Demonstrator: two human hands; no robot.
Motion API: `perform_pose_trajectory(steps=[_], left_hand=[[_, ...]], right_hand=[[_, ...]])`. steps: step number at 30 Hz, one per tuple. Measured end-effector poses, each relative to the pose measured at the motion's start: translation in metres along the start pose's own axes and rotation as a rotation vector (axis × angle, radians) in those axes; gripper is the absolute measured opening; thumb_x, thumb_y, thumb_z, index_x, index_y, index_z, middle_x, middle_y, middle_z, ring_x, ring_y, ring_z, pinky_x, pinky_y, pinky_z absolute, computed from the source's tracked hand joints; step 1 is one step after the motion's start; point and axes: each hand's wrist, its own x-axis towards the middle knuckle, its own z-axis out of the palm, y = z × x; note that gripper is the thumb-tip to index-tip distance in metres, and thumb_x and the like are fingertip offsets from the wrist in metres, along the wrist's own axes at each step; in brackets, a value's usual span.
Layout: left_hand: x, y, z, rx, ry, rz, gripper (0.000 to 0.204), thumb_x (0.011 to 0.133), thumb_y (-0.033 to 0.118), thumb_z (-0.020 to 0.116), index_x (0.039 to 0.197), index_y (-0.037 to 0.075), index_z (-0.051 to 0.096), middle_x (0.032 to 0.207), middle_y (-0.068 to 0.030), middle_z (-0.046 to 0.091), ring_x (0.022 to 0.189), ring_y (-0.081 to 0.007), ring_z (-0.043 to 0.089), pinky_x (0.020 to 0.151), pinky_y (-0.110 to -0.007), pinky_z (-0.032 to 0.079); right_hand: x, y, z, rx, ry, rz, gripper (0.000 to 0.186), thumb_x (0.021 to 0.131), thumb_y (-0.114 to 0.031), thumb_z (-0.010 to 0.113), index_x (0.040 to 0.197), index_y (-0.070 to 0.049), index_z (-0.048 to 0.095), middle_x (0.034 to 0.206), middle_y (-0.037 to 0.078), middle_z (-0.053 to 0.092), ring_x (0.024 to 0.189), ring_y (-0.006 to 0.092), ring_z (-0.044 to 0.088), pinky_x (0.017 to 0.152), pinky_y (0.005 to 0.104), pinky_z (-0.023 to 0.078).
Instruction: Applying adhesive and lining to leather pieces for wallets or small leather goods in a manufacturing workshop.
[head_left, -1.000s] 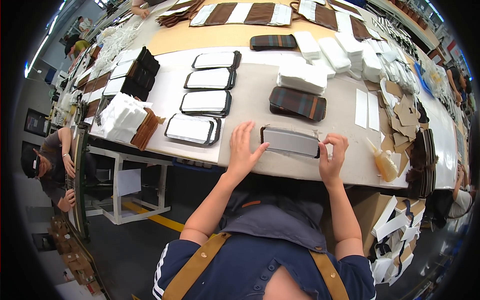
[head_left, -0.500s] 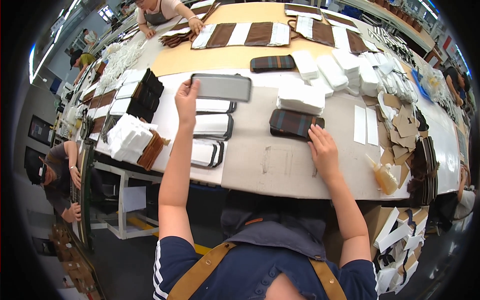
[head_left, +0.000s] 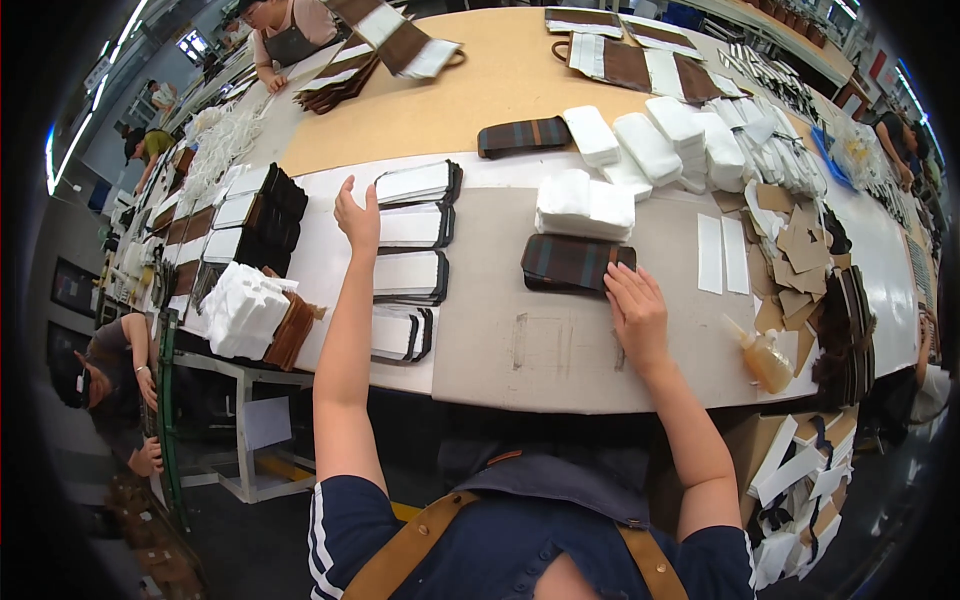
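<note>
Just beside the top pile (head_left: 415, 181) of white-faced, black-edged rounded pieces, my left hand (head_left: 357, 212) is raised with curved, parted fingers and nothing in them. Three more such piles (head_left: 408, 276) lie in a column below it, partly behind my forearm. My right hand (head_left: 638, 312) rests its extended fingertips on the right end of a stack of dark plaid pieces (head_left: 562, 262). A stack of white padding (head_left: 585, 208) sits behind the plaid. The bare grey board (head_left: 500, 350) before me has faint dark marks.
White foam stacks (head_left: 243, 308), black pieces (head_left: 280, 225), more white pads (head_left: 638, 148), cardboard scraps (head_left: 800, 250) and a glue bottle (head_left: 768, 362) surround the workspace. Co-workers (head_left: 290, 35) stand across and left (head_left: 105, 375). Brown-and-white panels (head_left: 625, 70) lie at the back; scraps (head_left: 800, 480) below right.
The grey piece left my right hand, rose in my left to the top pile, and is now released. My right hand moved up onto the plaid stack. A co-worker across lifted striped panels.
</note>
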Motion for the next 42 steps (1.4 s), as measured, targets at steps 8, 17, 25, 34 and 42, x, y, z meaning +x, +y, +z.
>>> perform_pose_trajectory(steps=[8,17,25,34,42], left_hand=[[-0.179,0.138,-0.104,-0.348,-0.506,0.375,0.031,0.095,0.011,0.069,0.125,0.005,0.068,0.126,-0.0126,0.069,0.123,-0.0320,0.060,0.110,-0.043,0.042],[-0.274,0.153,-0.104,-0.092,-0.444,0.449,0.032,0.093,0.010,0.070,0.125,0.006,0.068,0.134,-0.0148,0.062,0.132,-0.0370,0.051,0.113,-0.049,0.038],[-0.275,0.145,-0.101,-0.032,-0.405,0.401,0.033,0.097,0.011,0.066,0.128,0.001,0.064,0.134,-0.0199,0.060,0.131,-0.0401,0.052,0.113,-0.050,0.039],[-0.276,0.142,-0.102,-0.256,-0.437,0.262,0.029,0.102,0.003,0.053,0.128,-0.001,0.065,0.122,-0.0194,0.070,0.119,-0.0363,0.064,0.104,-0.043,0.049],[-0.279,0.154,-0.107,-0.193,-0.517,0.580,0.014,0.093,0.017,0.074,0.104,0.012,0.079,0.123,-0.0058,0.071,0.126,-0.0322,0.056,0.108,-0.047,0.043]], right_hand=[[0.013,0.016,0.003,0.052,0.048,-0.081,0.008,0.087,0.000,0.074,0.091,-0.003,0.068,0.101,0.008,0.077,0.099,0.0242,0.073,0.110,0.0444,0.050],[0.011,0.027,0.003,0.092,0.077,-0.053,0.015,0.085,-0.007,0.078,0.088,-0.006,0.063,0.093,0.005,0.069,0.096,0.0253,0.068,0.096,0.0409,0.051],[0.000,0.025,-0.010,0.318,0.176,-0.069,0.013,0.087,-0.003,0.075,0.097,-0.005,0.068,0.109,0.006,0.076,0.100,0.0277,0.071,0.101,0.0414,0.054],[-0.076,0.000,-0.026,0.297,-0.203,-0.254,0.023,0.086,0.001,0.064,0.107,-0.003,0.073,0.131,0.008,0.073,0.131,0.0258,0.064,0.113,0.0409,0.051],[-0.078,-0.004,-0.043,0.200,-0.215,-0.280,0.020,0.087,-0.003,0.070,0.107,-0.004,0.075,0.130,0.009,0.074,0.129,0.0272,0.066,0.110,0.0419,0.053]])
